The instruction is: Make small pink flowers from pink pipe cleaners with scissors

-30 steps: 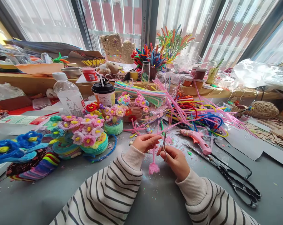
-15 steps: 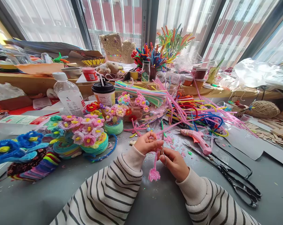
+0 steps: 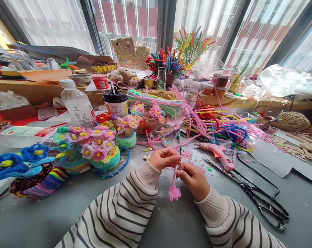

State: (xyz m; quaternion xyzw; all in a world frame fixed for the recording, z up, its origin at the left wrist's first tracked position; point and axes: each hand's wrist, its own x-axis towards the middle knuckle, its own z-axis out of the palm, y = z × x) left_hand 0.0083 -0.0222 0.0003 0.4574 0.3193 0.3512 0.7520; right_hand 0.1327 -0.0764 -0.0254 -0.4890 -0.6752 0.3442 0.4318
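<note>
My left hand (image 3: 163, 159), in the middle of the view, pinches a pink pipe cleaner (image 3: 174, 177) between thumb and fingers. From it hangs a fuzzy, shaggy pink tuft (image 3: 174, 193) just above the table. Close beside it, my right hand (image 3: 196, 181) is closed on the handles of small metal scissors (image 3: 180, 148), whose blades point up and away past my left fingertips. Whether the blades touch the pipe cleaner is hidden by the fingers. Pink fluff clippings (image 3: 187, 154) lie behind the hands.
Pink pipe-cleaner flowers (image 3: 98, 141) in pots stand left, near a bottle (image 3: 77, 106) and a lidded cup (image 3: 115, 103). Loose pipe cleaners (image 3: 215, 120) lie behind my hands. On the right are a pink glue gun (image 3: 220, 155) and large black scissors (image 3: 264, 206). Twine (image 3: 291, 120) sits far right.
The hanging pink tuft has swung slightly to the right. Both hands keep their holds and have hardly moved; the whole view has shifted a little.
</note>
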